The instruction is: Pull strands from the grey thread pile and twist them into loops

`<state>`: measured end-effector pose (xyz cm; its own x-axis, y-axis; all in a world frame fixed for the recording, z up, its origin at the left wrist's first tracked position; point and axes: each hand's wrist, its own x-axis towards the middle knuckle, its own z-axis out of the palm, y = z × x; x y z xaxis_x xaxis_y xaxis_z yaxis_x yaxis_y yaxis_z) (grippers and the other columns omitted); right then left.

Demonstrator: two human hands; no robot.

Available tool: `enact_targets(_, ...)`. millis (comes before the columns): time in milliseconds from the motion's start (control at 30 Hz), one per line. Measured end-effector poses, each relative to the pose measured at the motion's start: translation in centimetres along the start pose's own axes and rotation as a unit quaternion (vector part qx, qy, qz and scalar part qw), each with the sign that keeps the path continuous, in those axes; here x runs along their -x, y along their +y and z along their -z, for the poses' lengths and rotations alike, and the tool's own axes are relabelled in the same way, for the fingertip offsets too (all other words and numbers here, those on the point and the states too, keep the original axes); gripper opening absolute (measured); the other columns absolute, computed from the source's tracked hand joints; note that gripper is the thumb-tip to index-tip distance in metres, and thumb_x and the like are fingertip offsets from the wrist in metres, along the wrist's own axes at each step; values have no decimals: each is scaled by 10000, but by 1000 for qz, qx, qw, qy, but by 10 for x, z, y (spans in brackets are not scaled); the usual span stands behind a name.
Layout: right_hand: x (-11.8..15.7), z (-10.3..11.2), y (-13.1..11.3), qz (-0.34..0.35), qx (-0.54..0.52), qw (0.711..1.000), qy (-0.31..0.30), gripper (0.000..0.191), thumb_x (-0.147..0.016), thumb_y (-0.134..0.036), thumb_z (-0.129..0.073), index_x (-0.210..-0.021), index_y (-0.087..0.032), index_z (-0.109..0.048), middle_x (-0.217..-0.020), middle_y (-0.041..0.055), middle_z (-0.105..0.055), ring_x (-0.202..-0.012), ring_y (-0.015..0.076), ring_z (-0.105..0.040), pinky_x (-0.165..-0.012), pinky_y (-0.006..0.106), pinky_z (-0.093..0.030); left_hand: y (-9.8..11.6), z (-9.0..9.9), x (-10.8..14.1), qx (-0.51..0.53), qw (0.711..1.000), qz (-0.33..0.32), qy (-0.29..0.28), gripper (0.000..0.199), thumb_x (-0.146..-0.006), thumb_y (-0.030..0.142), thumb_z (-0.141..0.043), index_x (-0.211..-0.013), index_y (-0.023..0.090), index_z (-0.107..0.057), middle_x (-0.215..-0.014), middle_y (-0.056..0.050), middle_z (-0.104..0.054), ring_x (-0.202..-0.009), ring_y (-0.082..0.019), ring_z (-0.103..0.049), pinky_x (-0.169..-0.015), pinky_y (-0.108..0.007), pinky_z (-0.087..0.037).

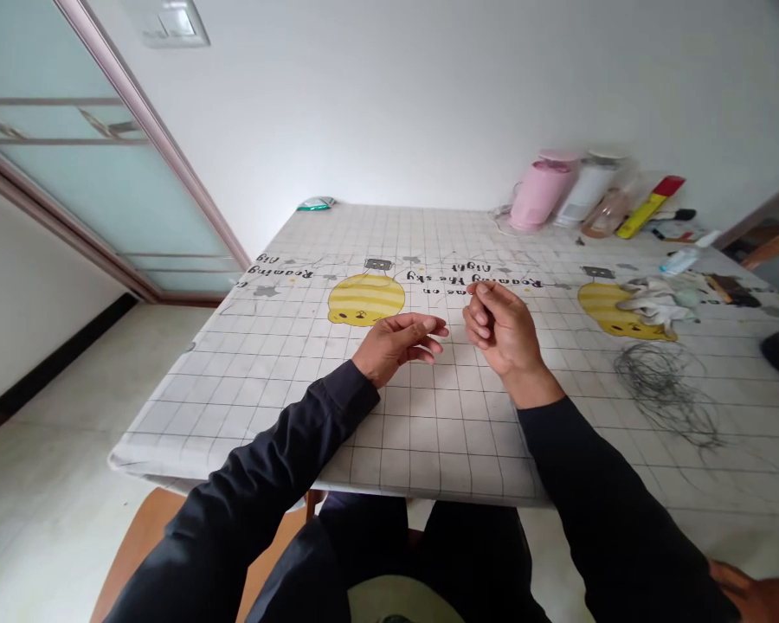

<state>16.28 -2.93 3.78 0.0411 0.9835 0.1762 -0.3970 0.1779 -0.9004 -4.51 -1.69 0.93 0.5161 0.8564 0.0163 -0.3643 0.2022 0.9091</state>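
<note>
Over the middle of the table, my left hand [406,340] points to the right with its thumb and forefinger pinched together. The other fingers curl loosely below. My right hand [501,327] is raised beside it, with the fingers curled in and the thumb pressed to the forefinger. A small gap separates the two hands. Anything in either pinch is too thin or too hidden to make out. To the right of my right hand lies a loose tangle of thin dark wire or thread [666,394].
A checked tablecloth [234,411] covers the table. Along the wall at the back right stand a pink cylinder [542,192], a white cylinder [588,192] and a yellow box with a red end [649,208]. A crumpled cloth [659,301] lies at right. A green packet [316,204] sits at the far left corner.
</note>
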Motion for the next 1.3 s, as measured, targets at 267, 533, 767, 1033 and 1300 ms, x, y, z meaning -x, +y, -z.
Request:
enact_targets(267, -4, 18, 17, -17, 4, 999, 27, 476, -961, -714, -782, -966, -239, -785, -797, 37, -685, -744, 196, -678, -647, 337, -634, -16, 7, -11, -12, 995, -34, 91, 476, -813, 472, -995, -1067, 100, -839, -868, -76, -797, -689, -157, -752, -677, -314, -652)
enact_targets(533, -3, 48, 28, 21, 247, 965, -81, 409, -960, -523, -883, -1271, -271, -803, -983, 39, -771, -847, 195, -713, -673, 324, -633, -19, 2, -5, -187, 969, -54, 155, 247, -952, 358, -818, -1002, 119, -860, -692, -20, -699, -517, -134, -645, -461, -265, -554)
enact_targets(767, 8, 20, 41, 98, 289, 950, -72, 271, -1010, -519, -837, -1104, -265, -842, -985, 43, -796, -794, 180, -736, -603, 309, -625, -38, 3, 1, -478, 828, -246, 160, 181, -1023, 253, -710, -946, 189, -861, -770, -54, -792, -694, -165, -717, -657, -267, -567)
enact_targets(1033, 12, 17, 43, 62, 202, 976, -55, 295, -994, -519, -868, -1079, -237, -880, -927, 67, -842, -754, 215, -798, -588, 358, -673, -39, 3, 5, -519, 767, -337, 171, 198, -1039, 141, -655, -1031, 186, -847, -877, -69, -841, -730, -172, -755, -701, -290, -573)
enact_targets(1300, 18, 25, 32, 145, 320, 932, -90, 212, -1062, -448, -794, -1156, -293, -905, -937, 29, -871, -751, 194, -801, -623, 352, -666, -32, 1, 15, -460, 825, -283, 165, 196, -1083, 226, -651, -1046, 172, -836, -835, -70, -815, -712, -174, -768, -675, -285, -600)
